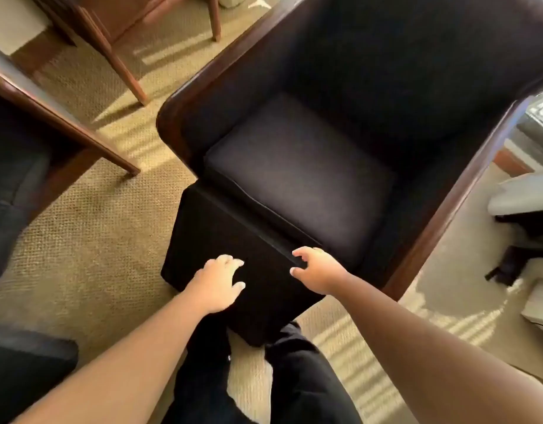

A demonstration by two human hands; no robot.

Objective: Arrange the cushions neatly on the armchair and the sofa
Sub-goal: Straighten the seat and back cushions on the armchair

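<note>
Because the black cushion (233, 228) stands on the carpet (89, 224) at lower centre of the frame, leaning against the front of the armchair (417, 71), expect a thick, boxy block that is probably light, soft and non-slip in its fabric cover; take hold at two opposite edges. Left hand (218, 283) is spread open over the cushion's face, gripping nothing. Right hand (317, 270) is half-curled at the upper edge; whether it grips cannot be confirmed.

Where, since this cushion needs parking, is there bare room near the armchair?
Bare carpet between the table leg and the black cushion; the armchair seat cushion is free. Crowded right of the armchair, by the white furniture.
</note>
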